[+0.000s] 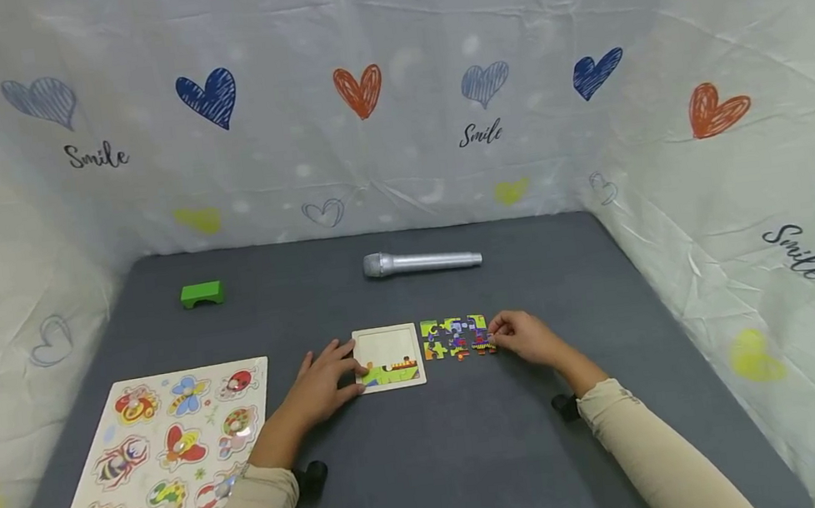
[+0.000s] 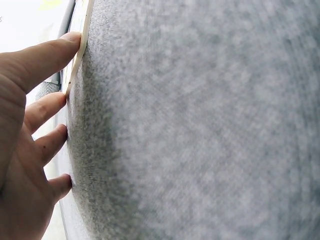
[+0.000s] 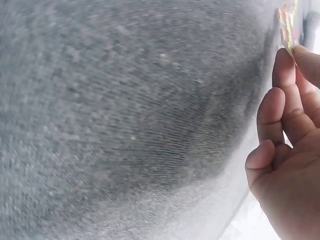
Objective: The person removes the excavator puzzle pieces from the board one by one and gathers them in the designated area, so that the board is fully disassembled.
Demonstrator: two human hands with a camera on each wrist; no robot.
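Note:
A small square wooden puzzle tray [image 1: 386,344] lies mid-table, with several colourful pieces fitted along its bottom. At its left edge, my left hand [image 1: 323,386] has its fingers spread, and the thumb touches the rim in the left wrist view. Several loose jigsaw pieces [image 1: 434,351] lie in rows just right of the tray. My right hand [image 1: 532,340] is at the right end of these rows. Between thumb and forefinger it pinches a puzzle piece [image 3: 288,27], seen nearly edge-on in the right wrist view. The fingers partly cover that piece.
A large insect picture board [image 1: 194,408] lies on the left, partly under the left forearm. Farther back are a green arched block [image 1: 202,294] and a silver microphone [image 1: 423,261]. White curtains [image 1: 411,153] printed with hearts surround the dark grey table [image 1: 462,466].

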